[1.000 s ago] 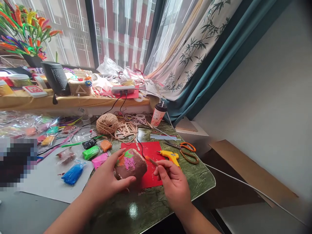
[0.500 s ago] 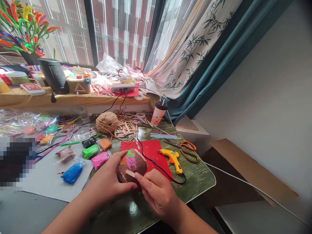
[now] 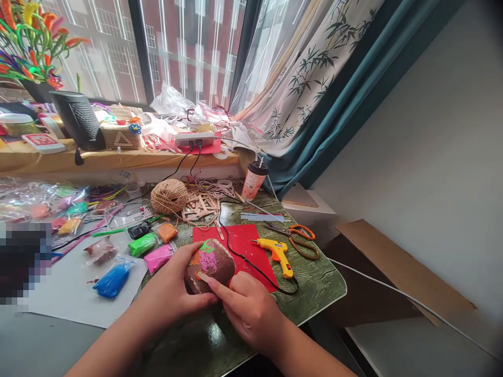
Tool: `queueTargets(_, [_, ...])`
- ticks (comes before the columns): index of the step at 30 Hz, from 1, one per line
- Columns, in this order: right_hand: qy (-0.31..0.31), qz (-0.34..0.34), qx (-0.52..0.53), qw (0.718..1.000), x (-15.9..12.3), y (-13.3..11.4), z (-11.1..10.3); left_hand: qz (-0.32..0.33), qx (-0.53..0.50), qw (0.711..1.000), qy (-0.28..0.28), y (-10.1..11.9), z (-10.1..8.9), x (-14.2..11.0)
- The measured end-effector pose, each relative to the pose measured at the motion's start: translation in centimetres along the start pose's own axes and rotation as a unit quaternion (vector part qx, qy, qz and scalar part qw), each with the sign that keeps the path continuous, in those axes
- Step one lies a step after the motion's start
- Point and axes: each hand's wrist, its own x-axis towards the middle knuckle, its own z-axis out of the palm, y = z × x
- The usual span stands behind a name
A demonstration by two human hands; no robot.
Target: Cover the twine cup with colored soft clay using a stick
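Note:
My left hand (image 3: pixel 178 285) is wrapped round a brown rounded clay piece (image 3: pixel 223 262) with green, pink and orange patches on its surface. A wooden craft stick (image 3: pixel 203 277) is pinched in my right hand (image 3: pixel 247 303), its tip touching a small orange spot on the brown piece. Just beyond lies a red sheet (image 3: pixel 241 241), partly under the piece. To the left are bags of soft clay: a pink one (image 3: pixel 158 257), a green one (image 3: pixel 142 244), an orange one (image 3: pixel 167 232) and a blue one (image 3: pixel 112 280). The underside of the brown piece is hidden.
A yellow glue gun (image 3: pixel 277 254) with a black cord lies right of my hands, beside scissors (image 3: pixel 301 238). Farther back are a twine ball (image 3: pixel 169 197), a pile of craft sticks (image 3: pixel 200 206) and a lidded paper cup (image 3: pixel 254 180). A white sheet (image 3: pixel 74 298) covers the left side.
The view has shifted slightly, moving everything a little left. The stick's tip stays at the orange spot, with the stick tilted a bit differently. Both hands keep their hold.

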Motion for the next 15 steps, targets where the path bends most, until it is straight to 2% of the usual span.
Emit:
queueTargets(5, [-0.024,-0.083,-0.08,0.993,0.6,1.4,-0.9,0.006,-0.001,1.0,-0.003,-0.3,-0.1,0.1])
queueTargets(8, [-0.008,-0.124,-0.115,0.986,1.2,2.0,-1.5,0.014,-0.004,1.0,0.001,-0.5,0.0,0.1])
queueTargets(15, [0.002,-0.13,-0.129,0.983,1.0,2.8,-1.8,0.033,-0.012,0.999,0.024,-1.6,0.6,0.0])
